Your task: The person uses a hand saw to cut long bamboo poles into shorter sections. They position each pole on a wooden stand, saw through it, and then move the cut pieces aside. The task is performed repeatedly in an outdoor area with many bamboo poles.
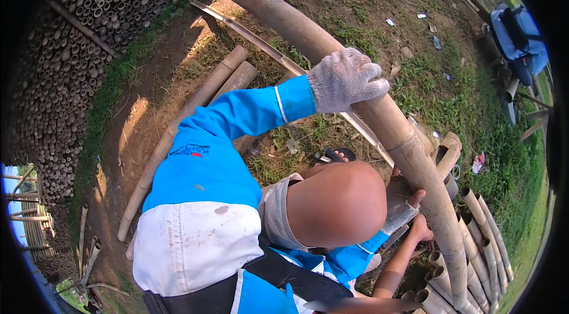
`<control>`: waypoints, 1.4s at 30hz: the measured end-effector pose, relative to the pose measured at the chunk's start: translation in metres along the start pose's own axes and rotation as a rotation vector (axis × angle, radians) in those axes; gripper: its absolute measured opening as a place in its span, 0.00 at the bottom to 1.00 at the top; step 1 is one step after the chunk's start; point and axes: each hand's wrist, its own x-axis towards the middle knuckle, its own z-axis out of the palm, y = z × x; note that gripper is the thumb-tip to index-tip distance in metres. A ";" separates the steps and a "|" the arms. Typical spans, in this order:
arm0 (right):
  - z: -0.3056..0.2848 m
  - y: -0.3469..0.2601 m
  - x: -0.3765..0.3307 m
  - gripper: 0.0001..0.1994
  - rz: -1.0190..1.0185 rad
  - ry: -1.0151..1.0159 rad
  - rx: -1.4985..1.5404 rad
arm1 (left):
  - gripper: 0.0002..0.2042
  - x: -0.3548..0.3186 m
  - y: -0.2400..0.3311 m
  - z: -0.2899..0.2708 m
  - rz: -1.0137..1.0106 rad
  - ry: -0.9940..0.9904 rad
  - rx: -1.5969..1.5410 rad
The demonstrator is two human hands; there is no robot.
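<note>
A long, thick bamboo pole (409, 136) runs slantwise from the upper middle to the lower right. My left hand (347, 80), in a grey knitted glove, is closed over the top of it. Lower down, my right hand (403, 214), in a worn grey glove with a bare thumb, is at the pole's left side. Its thumb lies along the pole, while its other fingers are mostly hidden. Just below it, a bare forearm and hand (421, 228), apart from my blue sleeves, reach to the same pole. Beneath the pole passes a split bamboo strip (255, 39).
Cut bamboo pieces (474, 237) lie bundled at the lower right. More poles (195, 103) rest on the ground left of my arm. A tall stack of bamboo (83, 47) fills the left. My bent knee (338, 204) is under the pole. At upper right stands something blue (524, 38).
</note>
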 end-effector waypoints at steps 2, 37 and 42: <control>-0.018 -0.009 0.016 0.50 -0.052 0.070 -0.103 | 0.40 -0.020 -0.039 0.000 -0.014 0.016 0.019; -0.049 0.036 0.026 0.43 -0.274 0.122 -0.861 | 0.36 -0.153 -0.152 0.160 -1.609 1.147 -1.856; -0.047 0.037 0.013 0.42 -0.285 0.070 -0.884 | 0.34 -0.144 -0.123 0.164 -1.654 1.236 -1.910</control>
